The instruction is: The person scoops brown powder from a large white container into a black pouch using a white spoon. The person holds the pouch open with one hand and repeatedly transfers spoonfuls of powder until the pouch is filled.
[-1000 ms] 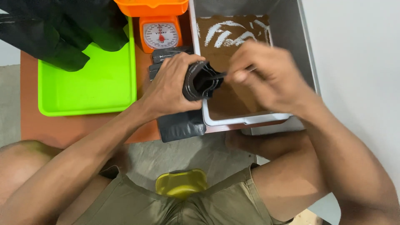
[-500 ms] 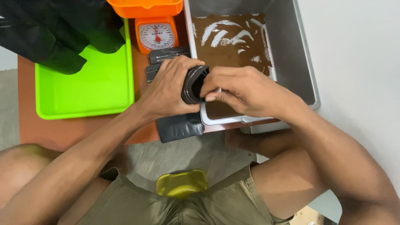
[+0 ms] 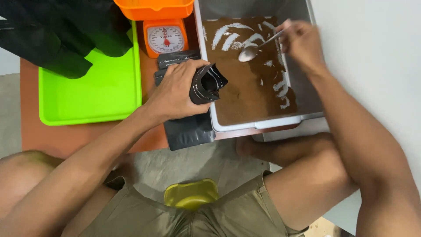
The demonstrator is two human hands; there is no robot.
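the left hand (image 3: 175, 90) is wrapped around a small black pouch (image 3: 206, 83), its fingers clamped on the pouch's side so that the open mouth faces right, over the near-left edge of the grey tub (image 3: 307, 94). the right hand (image 3: 300, 41) is over the far right of the tub, its fingers pinched together on the handle of one metal spoon (image 3: 254, 50); the spoon's bowl hangs low over the brown powder (image 3: 247, 94), well apart from the pouch. the tub holds that brown powder with streaks of white grains across it. under the left hand lies a stack of flat black pouches (image 3: 188, 129) on the brown bench (image 3: 87, 138); how many cannot be told. behind it stands one orange dial scale (image 3: 165, 40) with an orange bowl (image 3: 153, 8) on top. to the left is one lime green tray (image 3: 90, 96) with black bags (image 3: 57, 33) heaped over its far end. one yellow stool edge (image 3: 190, 195) shows between the person's legs.
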